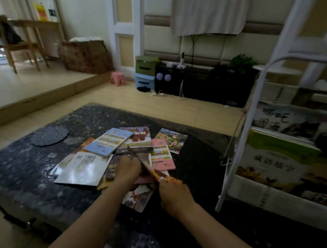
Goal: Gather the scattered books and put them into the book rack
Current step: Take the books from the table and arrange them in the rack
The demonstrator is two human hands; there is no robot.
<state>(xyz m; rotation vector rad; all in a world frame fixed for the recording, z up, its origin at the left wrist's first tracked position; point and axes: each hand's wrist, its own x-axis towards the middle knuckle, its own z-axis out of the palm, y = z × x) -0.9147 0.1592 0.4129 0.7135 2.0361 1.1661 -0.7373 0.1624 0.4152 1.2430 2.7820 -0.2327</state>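
- One thin book (pixel 145 164) with an orange edge stands tilted on its edge above the pile, at the table's middle.
- Right hand (pixel 174 195): its grip is closed on that book's near corner.
- Left hand (pixel 128 170): it is against the book's left face with fingers bent; whether its grip holds anything, I cannot tell.
- About nine scattered books (pixel 108 141) lie overlapping on the dark table (pixel 18 171); hidden edges make the count unsure.
- One white book rack (pixel 241 149) stands at 3 o'clock of the pile, showing at least three covers.
- One round dark mat (pixel 50 135) lies at 9 o'clock.
- One pink stool (pixel 118 78) stands on the floor at 12 o'clock, well apart.
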